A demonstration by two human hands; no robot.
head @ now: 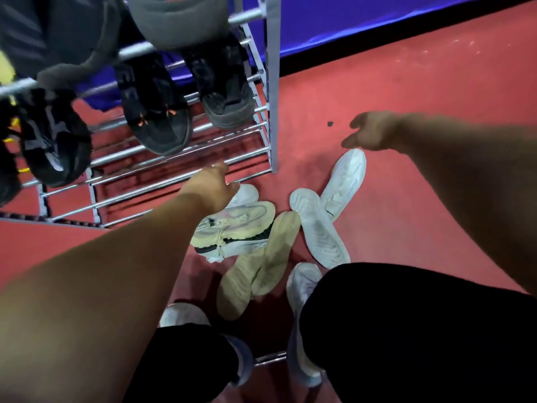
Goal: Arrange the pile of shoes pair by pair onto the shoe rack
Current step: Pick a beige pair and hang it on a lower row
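Left hand [213, 184] reaches mid-frame over the cream knit sneaker [235, 225], fingers hidden, grip unclear. My right hand [370, 132] hangs open above the white mesh trainer [345, 178], centre right. Light, soft shoes, I judge: best pinched at the heel collar.

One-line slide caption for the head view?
Left hand and right hand reach over pale shoes piled before the shoe rack.

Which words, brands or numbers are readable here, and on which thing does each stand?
"RPRO": on the side of the cream shoe in the pile; any letters before it are not visible.
White shoe: a small mark on its side, too blurred to read.
Black shoe on the rack: pale letters, too blurred to read.
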